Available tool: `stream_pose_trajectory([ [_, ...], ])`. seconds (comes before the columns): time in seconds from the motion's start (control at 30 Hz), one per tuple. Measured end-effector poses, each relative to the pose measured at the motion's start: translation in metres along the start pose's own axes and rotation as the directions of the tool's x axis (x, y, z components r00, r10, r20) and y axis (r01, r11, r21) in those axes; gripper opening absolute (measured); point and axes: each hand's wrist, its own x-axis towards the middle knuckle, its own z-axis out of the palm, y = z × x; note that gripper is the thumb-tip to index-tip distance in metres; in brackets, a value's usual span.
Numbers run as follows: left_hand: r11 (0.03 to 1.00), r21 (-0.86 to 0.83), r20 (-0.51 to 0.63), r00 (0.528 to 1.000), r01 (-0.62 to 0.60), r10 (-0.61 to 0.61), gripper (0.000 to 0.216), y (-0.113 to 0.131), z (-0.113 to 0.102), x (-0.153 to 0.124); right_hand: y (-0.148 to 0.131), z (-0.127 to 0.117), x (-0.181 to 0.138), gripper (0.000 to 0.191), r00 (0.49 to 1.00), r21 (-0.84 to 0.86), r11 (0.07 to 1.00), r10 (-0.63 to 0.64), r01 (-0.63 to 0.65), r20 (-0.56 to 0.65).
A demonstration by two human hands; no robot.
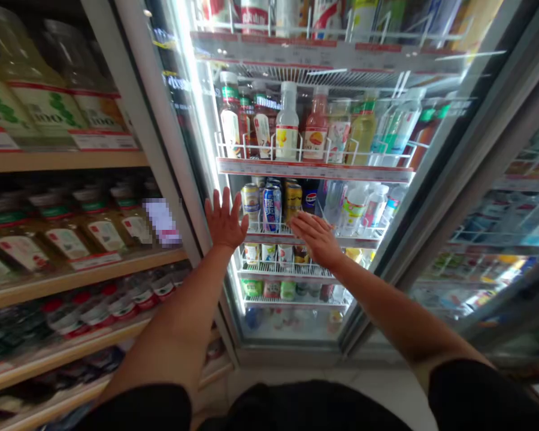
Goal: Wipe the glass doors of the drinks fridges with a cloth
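Observation:
My left hand (226,221) has its fingers spread, palm toward the left edge of a lit drinks fridge. Whether it touches the glass or frame I cannot tell. My right hand (313,234) is stretched out flat with fingers together, in front of the middle shelf, and nothing shows in it. Behind it stands a gold can (293,200). Close by are a blue can (272,208), a white and yellow can (251,200) and a dark Pepsi can (311,200). Juice bottles such as the pink one (315,126) line the wire-fronted shelf (314,169) above.
Wooden shelves (85,275) with rows of bottles (58,227) rise at the left. A metal door frame (435,197) divides this fridge from another fridge section at the right. Pale floor tiles (251,378) lie below. A blurred-out patch (162,221) covers something on the left shelf.

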Motion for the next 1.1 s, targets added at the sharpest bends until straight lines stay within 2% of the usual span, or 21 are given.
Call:
stream_pose_trajectory([
  [0.13, 1.000, -0.029, 0.010, 1.000, 0.008, -0.008, 0.072, 0.001, -0.001, 0.001, 0.006, -0.005, -0.024, 0.050, 0.985, 0.008, 0.988, -0.157, 0.157, 0.069],
  [0.2, 0.999, -0.039, 0.016, 0.999, 0.030, -0.030, 0.074, 0.001, -0.002, 0.001, 0.016, -0.014, -0.023, 0.052, 0.985, -0.001, 0.987, -0.163, 0.163, 0.056],
  [0.3, 0.998, -0.048, 0.039, 0.999, 0.035, -0.033, 0.078, 0.002, -0.003, 0.002, 0.033, -0.030, -0.014, 0.061, 0.997, -0.057, 0.998, -0.012, 0.008, -0.073],
  [0.4, 0.998, -0.053, 0.040, 0.999, 0.032, -0.029, 0.078, 0.003, -0.003, 0.002, 0.037, -0.033, -0.021, 0.066, 0.980, -0.075, 0.987, 0.127, -0.140, -0.156],
  [0.47, 0.999, -0.034, 0.024, 1.000, 0.016, -0.015, 0.076, 0.002, -0.002, 0.001, 0.034, -0.029, -0.036, 0.066, 0.990, -0.066, 0.994, 0.085, -0.092, -0.109],
  [0.57, 1.000, 0.004, -0.004, 1.000, -0.029, 0.029, 0.071, 0.000, -0.001, 0.000, 0.038, -0.029, -0.057, 0.062, 0.998, -0.041, 0.997, -0.062, 0.062, 0.008],
  [0.6, 0.999, 0.009, -0.011, 0.999, -0.037, 0.037, 0.070, 0.000, 0.000, 0.000, 0.043, -0.033, -0.059, 0.060, 0.998, -0.044, 0.997, -0.067, 0.068, 0.019],
  [0.7, 1.000, -0.001, -0.008, 1.000, -0.028, 0.028, 0.070, -0.001, 0.000, 0.000, 0.063, -0.048, -0.055, 0.056, 0.994, -0.098, 0.992, 0.071, -0.079, -0.082],
  [0.77, 1.000, -0.031, 0.014, 1.000, 0.007, -0.006, 0.071, 0.000, -0.001, 0.001, 0.071, -0.055, -0.054, 0.055, 0.963, -0.122, 0.972, 0.172, -0.200, -0.209],
  [0.83, 0.997, -0.063, 0.030, 0.999, 0.039, -0.037, 0.073, 0.003, -0.003, 0.002, 0.068, -0.052, -0.064, 0.056, 0.928, -0.118, 0.956, 0.224, -0.269, -0.299],
  [0.9, 0.995, -0.083, 0.034, 0.998, 0.059, -0.057, 0.073, 0.005, -0.004, 0.002, 0.059, -0.044, -0.082, 0.058, 0.921, -0.101, 0.954, 0.239, -0.281, -0.308],
  [0.97, 0.995, -0.082, 0.037, 0.997, 0.065, -0.062, 0.072, 0.007, -0.006, 0.003, 0.051, -0.037, -0.099, 0.059, 0.940, -0.095, 0.960, 0.232, -0.262, -0.251],
  [1.03, 0.995, -0.079, 0.039, 0.997, 0.067, -0.064, 0.072, 0.008, -0.007, 0.003, 0.054, -0.037, -0.105, 0.059, 0.951, -0.107, 0.963, 0.221, -0.248, -0.218],
  [1.1, 0.994, -0.077, 0.040, 0.997, 0.072, -0.069, 0.073, 0.008, -0.007, 0.004, 0.066, -0.045, -0.099, 0.057, 0.933, -0.127, 0.952, 0.237, -0.279, -0.270],
])
